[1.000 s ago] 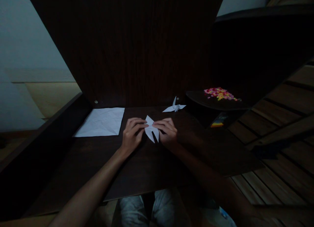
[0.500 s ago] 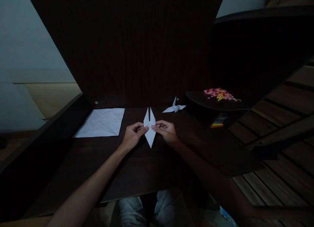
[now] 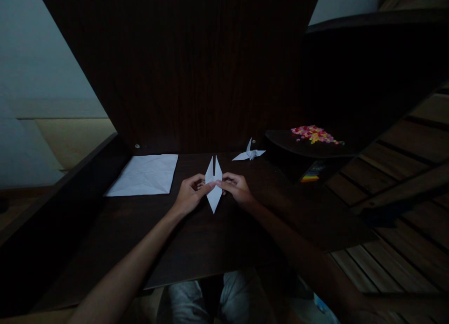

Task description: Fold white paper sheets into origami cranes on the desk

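Between my two hands is a white folded origami paper (image 3: pixel 213 200), a long diamond with two narrow points at its far end and one point toward me. My left hand (image 3: pixel 191 192) grips its left edge, thumb on top and fingers curled beneath. On the right edge my right hand (image 3: pixel 237 189) pinches it the same way, and the thumb tips nearly meet at the middle. Parts of the fingers are hidden under the paper. A finished-looking white paper crane (image 3: pixel 249 153) rests beyond my right hand. Left of my left hand lies a creased white paper sheet (image 3: pixel 143 175).
The dark wooden desk (image 3: pixel 196 249) has a tall back panel (image 3: pixel 189 71) and a raised left side board (image 3: pixel 70 198). At the right, a low curved shelf (image 3: pixel 280 141) bears a pile of small colourful pieces (image 3: pixel 315 134). Wooden slats (image 3: pixel 403 263) lie farther right.
The folded paper has shifted slightly toward me, and its near tip has swung a little left. Both thumbs have come closer together on it.
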{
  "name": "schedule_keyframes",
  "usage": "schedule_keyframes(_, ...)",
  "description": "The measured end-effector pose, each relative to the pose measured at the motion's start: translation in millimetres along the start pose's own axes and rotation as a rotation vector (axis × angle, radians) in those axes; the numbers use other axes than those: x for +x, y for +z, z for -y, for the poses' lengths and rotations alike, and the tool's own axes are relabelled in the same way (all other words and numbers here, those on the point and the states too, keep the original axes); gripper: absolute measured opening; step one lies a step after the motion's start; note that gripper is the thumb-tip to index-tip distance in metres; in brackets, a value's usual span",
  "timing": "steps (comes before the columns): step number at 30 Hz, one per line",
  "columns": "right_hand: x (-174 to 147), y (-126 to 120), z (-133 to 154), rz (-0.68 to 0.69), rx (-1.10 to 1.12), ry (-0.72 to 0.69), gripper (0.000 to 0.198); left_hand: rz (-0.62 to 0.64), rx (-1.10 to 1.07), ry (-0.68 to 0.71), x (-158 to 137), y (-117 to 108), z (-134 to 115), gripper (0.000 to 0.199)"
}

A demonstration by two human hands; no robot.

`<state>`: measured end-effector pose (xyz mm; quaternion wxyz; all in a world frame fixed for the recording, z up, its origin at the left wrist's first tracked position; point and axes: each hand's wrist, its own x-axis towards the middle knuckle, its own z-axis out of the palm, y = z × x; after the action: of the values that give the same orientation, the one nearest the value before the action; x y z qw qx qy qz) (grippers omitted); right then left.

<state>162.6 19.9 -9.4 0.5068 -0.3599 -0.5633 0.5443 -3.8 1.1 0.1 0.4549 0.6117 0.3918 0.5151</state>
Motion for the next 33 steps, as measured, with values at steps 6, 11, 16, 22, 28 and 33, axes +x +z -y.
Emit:
schedule_keyframes(6, 0, -1, 0, -0.02, 0.001, -0.038, 0.028, -0.023, 0.168, 0.107, -5, 1, -5, 0.021)
schedule_keyframes(11, 0, -6, -5, -0.023, 0.031, -0.064, 0.025, 0.081, 0.178, 0.061, -6, 3, -7, 0.021)
schedule_keyframes(16, 1, -7, -4, -0.037, 0.077, -0.052, 0.027, 0.171, 0.064, -0.041, -6, 4, -5, 0.028)
schedule_keyframes(22, -2, -1, 6, -0.037, 0.06, -0.013, 0.028, 0.153, 0.116, -0.042, -5, 4, -2, 0.033)
schedule_keyframes(28, -2, 1, 8, -0.051, 0.023, -0.041, 0.028, 0.169, 0.133, -0.042, -6, 5, -2, 0.033)
schedule_keyframes(33, -1, -2, 7, -0.091, -0.011, -0.088, 0.029, 0.212, 0.095, -0.06, -6, 5, -5, 0.032)
